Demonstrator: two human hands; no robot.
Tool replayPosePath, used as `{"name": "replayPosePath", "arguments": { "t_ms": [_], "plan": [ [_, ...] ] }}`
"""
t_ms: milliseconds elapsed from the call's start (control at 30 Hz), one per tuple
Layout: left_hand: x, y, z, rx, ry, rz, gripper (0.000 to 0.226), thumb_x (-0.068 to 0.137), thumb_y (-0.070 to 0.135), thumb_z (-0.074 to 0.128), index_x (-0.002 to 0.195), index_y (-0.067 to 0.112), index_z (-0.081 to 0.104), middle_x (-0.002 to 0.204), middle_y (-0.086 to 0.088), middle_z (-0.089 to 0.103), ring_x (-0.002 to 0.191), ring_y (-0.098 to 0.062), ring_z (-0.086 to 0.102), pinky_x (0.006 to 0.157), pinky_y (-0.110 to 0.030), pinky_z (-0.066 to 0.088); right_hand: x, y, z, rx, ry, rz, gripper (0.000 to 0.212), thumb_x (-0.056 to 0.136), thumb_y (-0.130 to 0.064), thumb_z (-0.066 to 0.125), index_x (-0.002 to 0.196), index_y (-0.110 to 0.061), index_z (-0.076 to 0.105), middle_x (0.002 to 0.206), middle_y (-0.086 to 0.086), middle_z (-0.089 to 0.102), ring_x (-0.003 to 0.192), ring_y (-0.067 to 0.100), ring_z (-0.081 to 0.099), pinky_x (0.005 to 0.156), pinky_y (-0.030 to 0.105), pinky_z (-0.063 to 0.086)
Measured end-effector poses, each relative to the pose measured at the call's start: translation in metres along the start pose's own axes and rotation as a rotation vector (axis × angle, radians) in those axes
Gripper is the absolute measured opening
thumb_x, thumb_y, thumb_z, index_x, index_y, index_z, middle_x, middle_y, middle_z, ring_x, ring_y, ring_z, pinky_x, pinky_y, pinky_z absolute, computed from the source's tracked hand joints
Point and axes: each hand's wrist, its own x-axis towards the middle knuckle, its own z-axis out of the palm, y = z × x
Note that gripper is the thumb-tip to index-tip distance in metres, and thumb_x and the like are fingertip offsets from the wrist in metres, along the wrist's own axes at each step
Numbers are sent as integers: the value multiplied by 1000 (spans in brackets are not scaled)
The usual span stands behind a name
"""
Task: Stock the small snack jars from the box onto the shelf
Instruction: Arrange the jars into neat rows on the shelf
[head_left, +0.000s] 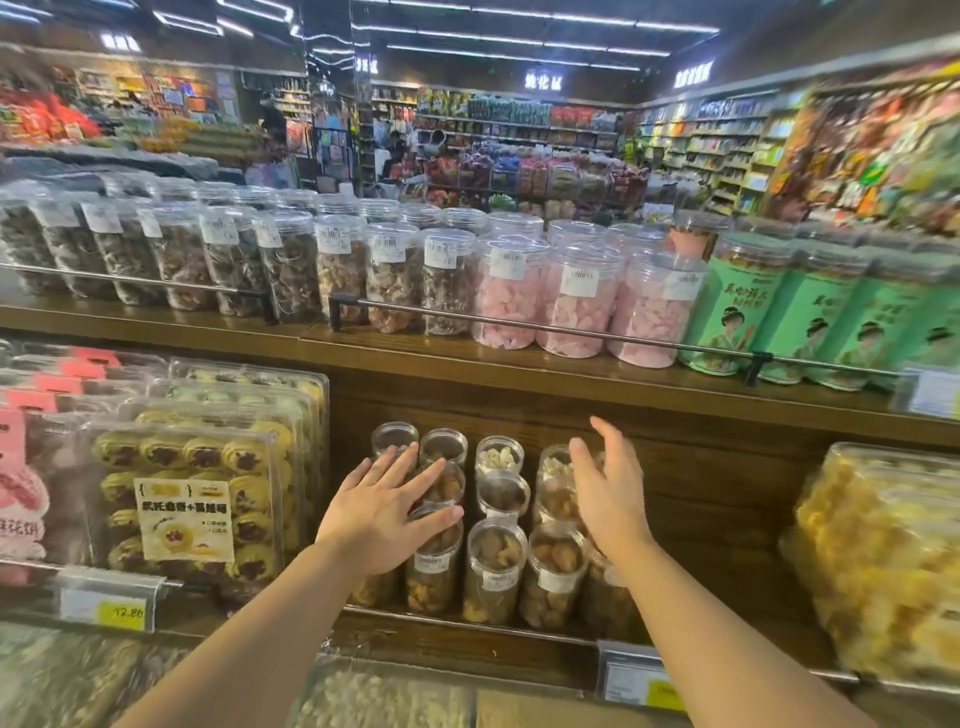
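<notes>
The small snack jars (493, 525) stood in rows on the lower shelf (467, 631), and both the left hand (382, 512) and the right hand (605, 491) were wide and held nothing, so they should probably press the rows together gently, without tipping any jar.

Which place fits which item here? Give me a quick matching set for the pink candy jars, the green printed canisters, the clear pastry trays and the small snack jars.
Items:
1. tall clear jars of pink candy
2. green printed canisters
3. clear plastic trays of yellow pastries
4. small clear jars of brown snacks

Places:
A. lower shelf, between the hands
B. upper shelf, far right
C. lower shelf, left
D. upper shelf, middle

Pairs: 1-D, 2-B, 3-C, 4-A
</notes>
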Motion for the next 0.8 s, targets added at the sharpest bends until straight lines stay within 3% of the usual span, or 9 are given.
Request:
{"name": "replayPosePath", "arguments": {
  "t_ms": [67,133,233,300,400,533,600,667,800],
  "plan": [
    [0,0,-2,4,-4,1,81,81,92,2,154,57,-3,167,13,-10,153,-11,-16,126,-40,-7,-13,-12,-10,14,77,-136,39,106,-34,48,144,-32,49,156,-4,41,147,17,31,120,38,29],
    [2,-1,-2,7,-4,6,80,81,92,1,153,57,-4,167,13,-11,154,-12,-16,126,-41,-7,-40,-24,-10,-162,-30,-339,41,106,-40,44,146,-33,49,160,-14,32,151,8,19,118,28,15],
    [3,-3,2,5,11,19,81,80,92,-1,153,57,-3,167,12,-10,154,-12,-15,125,-40,-7,-85,-24,20,-539,-274,-596,61,106,-57,27,161,-33,19,163,-19,4,153,6,-9,124,38,-10],
    [3,-3,4,-2,13,21,79,82,91,0,153,57,-3,167,12,-11,154,-12,-15,125,-40,-8,-98,-9,43,-725,-273,-644,68,104,-60,23,161,-23,20,167,-2,6,156,17,-1,126,49,-1],
    [2,-2,3,-12,21,24,79,83,90,2,154,57,-2,167,12,-10,154,-13,-15,125,-40,-7,-90,2,59,-810,-238,-560,70,102,-60,29,151,-13,45,157,9,42,148,25,35,119,56,28],
    [3,-4,4,-16,23,34,79,83,89,0,155,55,-1,168,11,-10,154,-14,-15,126,-42,-6,-84,3,63,-874,-248,-558,69,105,-59,22,152,-15,45,157,8,43,149,25,33,122,59,18],
    [3,-4,4,-14,20,34,79,83,89,1,155,55,-1,167,11,-10,154,-14,-15,126,-41,-6,-84,-1,60,-894,-266,-557,71,104,-61,14,157,-17,35,162,8,33,153,26,21,123,61,3],
    [3,-4,4,-12,19,33,79,83,89,1,154,55,-2,167,11,-11,154,-13,-16,126,-41,-7,-86,-6,57,-907,-277,-581,73,103,-64,7,162,-20,13,168,7,9,156,26,-1,121,60,-10],
    [2,-5,3,2,10,37,78,83,89,0,154,56,-5,167,12,-13,153,-12,-17,125,-40,-7,-89,-10,26,-747,-164,-570,81,96,-77,0,160,-30,-14,164,-6,-27,151,17,-29,120,54,-19]
  ]
}}
